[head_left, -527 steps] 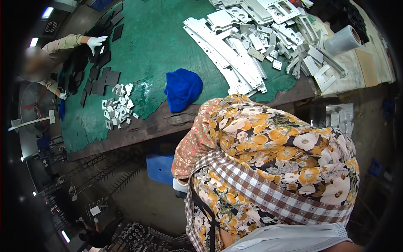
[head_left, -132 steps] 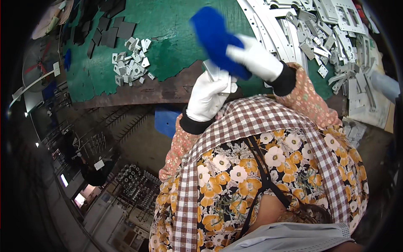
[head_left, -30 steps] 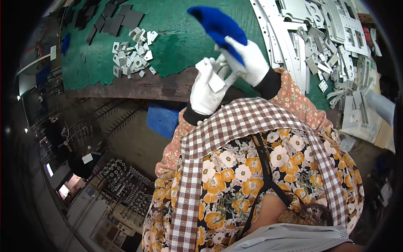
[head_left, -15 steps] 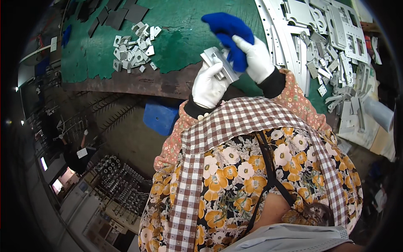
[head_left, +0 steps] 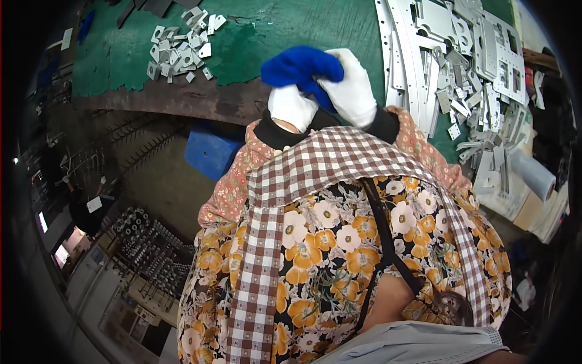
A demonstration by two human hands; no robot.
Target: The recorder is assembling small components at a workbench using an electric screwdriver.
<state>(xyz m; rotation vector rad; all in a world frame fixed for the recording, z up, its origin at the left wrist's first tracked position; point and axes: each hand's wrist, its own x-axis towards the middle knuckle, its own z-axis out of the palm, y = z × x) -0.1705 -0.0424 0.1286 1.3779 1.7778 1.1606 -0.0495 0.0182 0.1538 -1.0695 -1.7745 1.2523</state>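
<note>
A person in a floral top and checked apron holds both white-gloved hands together just above the apron. The left hand (head_left: 292,107) is curled beneath a blue cloth (head_left: 298,68); whether it grips anything under the cloth cannot be told. The right hand (head_left: 351,91) closes its fingers over the cloth from the right. Beyond the fingers lies a green mat (head_left: 267,30). Far left of them sits a heap of small metal brackets (head_left: 180,43); to their right, long perforated metal plates (head_left: 448,54).

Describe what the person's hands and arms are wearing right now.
Both the left hand and the right hand wear plain white fabric gloves with black cuffs at the wrists. The sleeves are pinkish-orange with a small floral print.
</note>
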